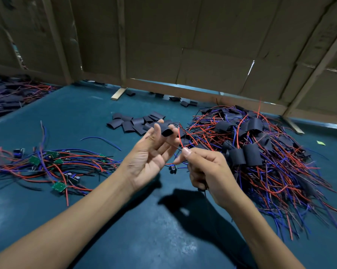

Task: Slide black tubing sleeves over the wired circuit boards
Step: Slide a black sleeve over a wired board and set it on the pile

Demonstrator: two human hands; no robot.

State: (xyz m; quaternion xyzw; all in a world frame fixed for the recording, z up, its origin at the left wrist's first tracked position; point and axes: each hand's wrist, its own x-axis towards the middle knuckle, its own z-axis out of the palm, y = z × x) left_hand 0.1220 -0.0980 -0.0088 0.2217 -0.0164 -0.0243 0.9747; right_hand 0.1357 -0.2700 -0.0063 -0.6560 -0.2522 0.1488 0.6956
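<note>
My left hand [152,154] is raised palm-up and pinches a black tubing sleeve [167,130] between its fingertips. Just to its right, my right hand [206,167] pinches red and blue wires [181,140] of a circuit board between thumb and forefinger. A small board [172,169] with a dark capacitor hangs below, between the two hands. The wire ends point up toward the sleeve's opening, just beside it.
Loose black sleeves [136,123] lie in a pile behind my hands. Bare green boards with wires [53,166] are heaped at the left. A big heap of sleeved boards [260,150] fills the right. Cardboard walls [202,45] close off the blue table [125,230] at the back.
</note>
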